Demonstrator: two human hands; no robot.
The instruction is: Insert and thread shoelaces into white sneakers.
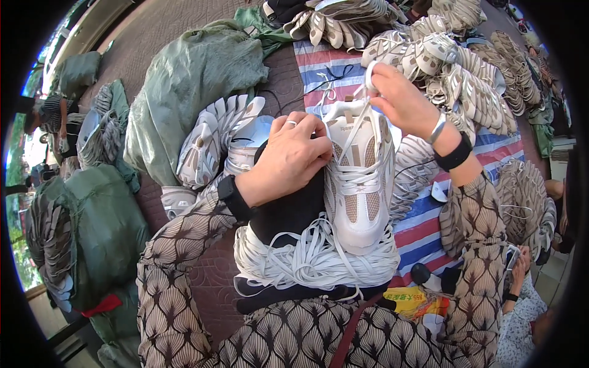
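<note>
A white and beige sneaker (360,202) lies over my lap with its toe pointing at me, its front part laced. My right hand (402,101) is raised over the far right of the shoe, fingers pinched on a white shoelace (370,78) that forms a loop there. At the shoe's left edge my left hand (294,156) is closed, fingertips against the upper; what they grip is hidden. Under the toe, a thick bundle of loose white shoelaces (307,260) spreads across my dark-clad legs.
Beige shoe uppers (211,147) stand nested at the left beside a green sack (190,86). More stacked sneakers (472,92) cover a striped sheet (423,236) at the right. A yellow packet (411,302) lies near my right arm. Another person (521,306) sits at the lower right.
</note>
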